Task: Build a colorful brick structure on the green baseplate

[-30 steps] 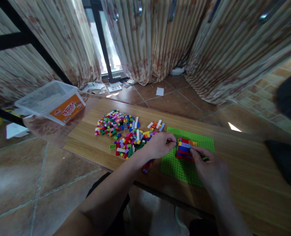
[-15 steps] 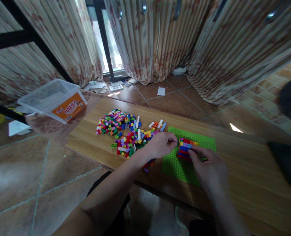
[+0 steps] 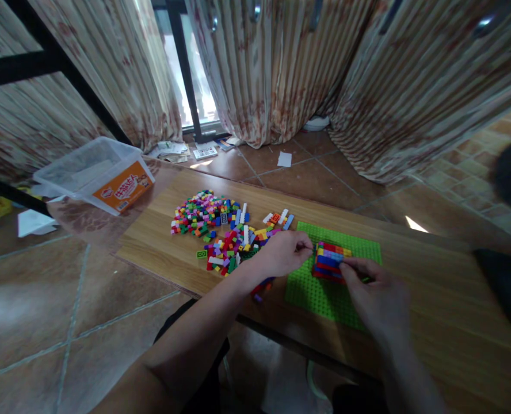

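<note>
A stacked block of toy bricks (image 3: pixel 327 267), in red, blue, lavender and yellow, stands on a green baseplate (image 3: pixel 306 296). My right hand (image 3: pixel 378 287) grips the block's right end, thumb on the near side; its other fingers are partly hidden behind the thumb and the bricks. Close to the block's left end is my left hand (image 3: pixel 285 253), fingers curled and thumb and forefinger pinched together. Whether a small brick sits in that pinch I cannot make out. Left of the plate lies a pile of loose toy bricks (image 3: pixel 229 244), partly covered by my left forearm.
Several white, orange and blue bricks (image 3: pixel 278 218) lie behind my left hand. A clear plastic box (image 3: pixel 94 172) with an orange label stands at the left end of the wooden table (image 3: pixel 152 244). A dark object (image 3: pixel 501 287) lies at the right. Curtains (image 3: pixel 281 75) hang behind.
My right thumb has slid slightly to the right along the block's near side, showing more of the bricks. My left hand stays beside the block. The whole view has shifted slightly.
</note>
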Demonstrator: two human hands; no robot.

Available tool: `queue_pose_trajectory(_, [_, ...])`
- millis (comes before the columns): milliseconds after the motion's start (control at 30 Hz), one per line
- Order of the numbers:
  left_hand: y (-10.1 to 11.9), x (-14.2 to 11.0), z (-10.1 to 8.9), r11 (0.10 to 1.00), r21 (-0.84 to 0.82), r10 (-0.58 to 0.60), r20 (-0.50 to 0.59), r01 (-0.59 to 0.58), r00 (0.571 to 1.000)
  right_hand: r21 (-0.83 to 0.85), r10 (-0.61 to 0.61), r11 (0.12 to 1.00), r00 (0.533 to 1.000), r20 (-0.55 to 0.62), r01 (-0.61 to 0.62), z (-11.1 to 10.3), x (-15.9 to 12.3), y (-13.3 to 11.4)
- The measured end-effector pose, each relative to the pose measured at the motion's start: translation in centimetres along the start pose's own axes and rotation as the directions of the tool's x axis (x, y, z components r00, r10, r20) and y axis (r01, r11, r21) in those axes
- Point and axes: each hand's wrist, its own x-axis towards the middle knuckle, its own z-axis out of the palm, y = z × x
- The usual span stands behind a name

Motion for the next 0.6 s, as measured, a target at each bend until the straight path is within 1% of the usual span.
queue_pose_trajectory(133, [0.08,-0.03,0.01,1.0,0.012,-0.008,0.004,0.008,1.0,0.016,-0.014,1.0,1.0,0.005,0.014,0.0,0.21,0.6])
queue_pose_trajectory(300, [-0.02,-0.05,0.19,1.0,0.009,-0.012,0.008,0.012,1.0,-0.029,-0.051,0.998,0.999,0.008,0.051,-0.06,0.29,0.93])
queue_pose_trajectory(467, [-0.15,0.01,0.26,1.0,0.004,-0.017,0.016,0.017,1.0,-0.069,-0.11,0.991,0.994,0.016,0.111,-0.14,0.18,0.67])
queue_pose_trajectory(600, [-0.1,0.04,0.15,1.0,0.012,-0.009,0.029,0.009,1.0,-0.053,-0.115,0.992,0.993,0.028,0.117,-0.01,0.01,0.21])
